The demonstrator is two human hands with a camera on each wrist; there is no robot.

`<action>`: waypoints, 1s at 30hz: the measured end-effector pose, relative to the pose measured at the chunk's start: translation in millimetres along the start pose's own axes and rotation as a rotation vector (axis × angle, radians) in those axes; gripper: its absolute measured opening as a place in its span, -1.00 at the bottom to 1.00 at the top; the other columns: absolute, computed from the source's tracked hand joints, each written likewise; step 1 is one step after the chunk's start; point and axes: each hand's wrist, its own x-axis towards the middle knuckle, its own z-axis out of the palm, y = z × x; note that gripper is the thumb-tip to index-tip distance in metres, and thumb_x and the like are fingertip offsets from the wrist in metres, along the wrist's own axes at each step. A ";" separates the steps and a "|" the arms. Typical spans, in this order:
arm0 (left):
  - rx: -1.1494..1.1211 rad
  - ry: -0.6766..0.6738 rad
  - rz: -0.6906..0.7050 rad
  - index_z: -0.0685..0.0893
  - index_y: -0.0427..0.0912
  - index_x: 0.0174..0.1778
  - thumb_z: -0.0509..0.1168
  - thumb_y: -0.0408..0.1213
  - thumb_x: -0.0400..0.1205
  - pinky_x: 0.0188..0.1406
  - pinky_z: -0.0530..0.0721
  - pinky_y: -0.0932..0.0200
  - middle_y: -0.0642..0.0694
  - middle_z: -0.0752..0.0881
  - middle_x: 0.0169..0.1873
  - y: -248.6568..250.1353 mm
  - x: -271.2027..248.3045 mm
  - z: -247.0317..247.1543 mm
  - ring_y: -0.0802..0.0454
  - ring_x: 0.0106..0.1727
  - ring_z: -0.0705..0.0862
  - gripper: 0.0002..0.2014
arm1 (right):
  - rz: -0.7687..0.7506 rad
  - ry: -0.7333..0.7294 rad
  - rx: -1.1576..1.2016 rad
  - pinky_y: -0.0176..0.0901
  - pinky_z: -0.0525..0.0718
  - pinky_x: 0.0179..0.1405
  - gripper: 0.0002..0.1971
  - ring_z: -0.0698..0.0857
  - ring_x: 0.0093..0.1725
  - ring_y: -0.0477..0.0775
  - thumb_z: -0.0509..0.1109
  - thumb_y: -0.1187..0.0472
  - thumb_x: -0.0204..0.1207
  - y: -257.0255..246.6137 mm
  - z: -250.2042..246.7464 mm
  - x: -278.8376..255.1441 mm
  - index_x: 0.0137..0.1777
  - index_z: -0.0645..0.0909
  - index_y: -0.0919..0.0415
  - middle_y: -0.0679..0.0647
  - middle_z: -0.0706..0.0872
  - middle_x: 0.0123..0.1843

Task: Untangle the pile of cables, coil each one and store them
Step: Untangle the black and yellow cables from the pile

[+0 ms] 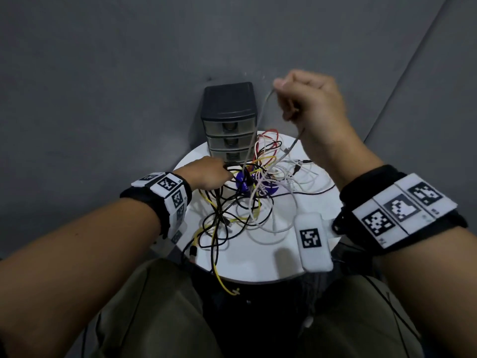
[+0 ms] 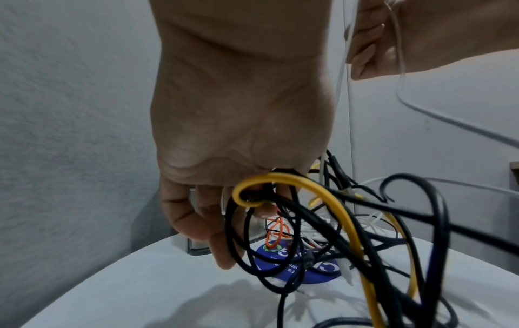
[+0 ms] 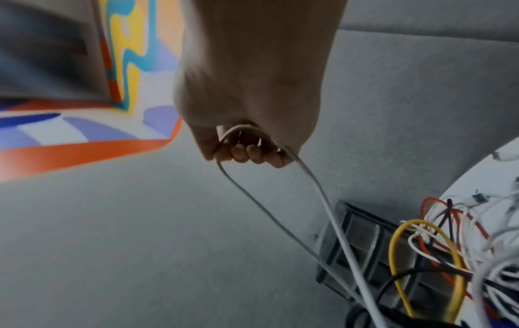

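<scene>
A tangle of black, yellow, white and red cables [image 1: 245, 192] lies on a round white table [image 1: 258, 262]. My left hand [image 1: 209, 174] reaches into the far left of the pile. In the left wrist view its fingers [image 2: 202, 222] point down, and a yellow cable [image 2: 317, 190] and black cables [image 2: 238, 239] are hooked over them. My right hand [image 1: 286, 99] is raised above the table's far side in a fist. It grips a white cable [image 1: 254, 133] that loops through the fist [image 3: 247, 144], both strands running down into the pile. One plug end [image 1: 286, 151] dangles.
A dark small drawer unit [image 1: 228, 120] stands at the table's far edge, its drawers pushed in. A white tagged box [image 1: 312, 239] lies on the near right. A blue round sticker [image 1: 244, 183] sits under the cables. One yellow cable [image 1: 224, 285] hangs over the near edge.
</scene>
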 end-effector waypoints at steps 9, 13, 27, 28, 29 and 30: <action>0.001 0.094 -0.027 0.59 -0.10 -0.20 0.18 -0.15 0.71 -0.34 0.43 0.10 -0.11 0.65 -0.20 -10.9 1.9 5.7 -0.09 -0.19 0.62 -0.79 | 0.078 0.496 0.261 -0.25 0.32 -0.38 -0.73 0.54 -0.37 -0.14 0.40 0.15 0.49 8.0 -47.6 3.1 -0.42 0.46 0.00 -0.12 0.58 -0.39; -0.146 0.132 0.202 0.57 -0.04 0.16 0.33 -0.21 0.70 -0.18 0.45 0.11 -0.06 0.69 -0.04 -6.7 -0.5 6.0 -0.08 -0.03 0.62 -0.85 | 0.160 0.359 0.409 -0.17 0.61 -0.15 -0.69 0.82 0.02 0.00 0.33 0.20 0.63 10.2 -42.1 4.4 -0.39 0.52 0.06 0.05 0.84 -0.01; 0.078 0.053 0.098 0.58 -0.07 0.00 0.09 -0.15 0.79 -0.15 0.54 0.03 -0.13 0.62 -0.09 -13.0 7.1 22.9 -0.21 -0.07 0.62 -0.81 | 0.149 0.184 0.615 -0.36 0.05 -0.68 -0.63 0.15 -0.68 -0.10 0.24 0.07 0.71 -33.2 -21.5 19.7 -0.36 0.37 0.10 0.02 0.39 -0.58; 0.071 0.052 0.086 0.58 -0.08 -0.01 0.09 -0.16 0.78 -0.14 0.53 0.04 -0.14 0.62 -0.08 -13.0 6.3 22.3 -0.21 -0.07 0.61 -0.81 | 0.190 0.198 0.478 -0.38 0.03 -0.67 -0.64 0.12 -0.70 -0.08 0.26 0.06 0.70 -27.4 -21.2 18.1 -0.36 0.39 0.09 0.00 0.34 -0.63; 0.058 0.049 0.072 0.58 -0.08 -0.04 0.08 -0.16 0.78 -0.14 0.51 0.04 -0.14 0.61 -0.08 -12.8 5.7 22.3 -0.21 -0.06 0.61 -0.80 | 0.237 0.208 0.301 -0.40 0.05 -0.65 -0.66 0.13 -0.69 -0.05 0.30 0.06 0.69 -18.7 -20.8 15.7 -0.34 0.43 0.09 -0.01 0.30 -0.66; 0.045 0.044 0.056 0.56 -0.07 -0.08 0.08 -0.16 0.77 -0.14 0.50 0.05 -0.14 0.61 -0.08 -12.5 4.6 21.5 -0.21 -0.06 0.60 -0.80 | 0.280 0.198 0.104 -0.40 0.07 -0.63 -0.68 0.15 -0.67 -0.03 0.35 0.08 0.67 -7.4 -20.7 12.9 -0.32 0.47 0.10 -0.02 0.29 -0.67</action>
